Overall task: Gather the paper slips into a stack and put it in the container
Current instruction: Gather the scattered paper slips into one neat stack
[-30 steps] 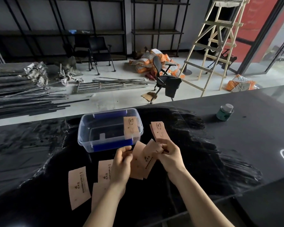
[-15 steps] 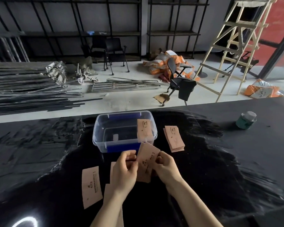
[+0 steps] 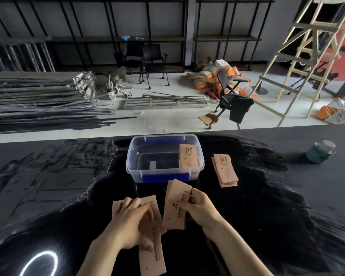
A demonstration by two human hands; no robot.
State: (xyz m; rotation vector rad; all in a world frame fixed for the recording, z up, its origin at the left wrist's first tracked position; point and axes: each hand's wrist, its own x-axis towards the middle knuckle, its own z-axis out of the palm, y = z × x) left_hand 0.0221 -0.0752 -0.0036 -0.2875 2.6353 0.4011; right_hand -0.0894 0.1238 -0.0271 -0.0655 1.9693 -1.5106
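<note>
Both forearms bare (no sleeves, rings or watch visible).

green jar on black table | wooden ladder | office chair

Slip print blurred, illegible

The desk is black and glossy, its smooth top mirroring a ring light. The paper slips are matt, pale brown, with dark print. The container near the far edge is clear, shiny plastic with blue plastic clips. Toward the far right corner a small jar looks green and glossy under a dull grey lid.
</note>
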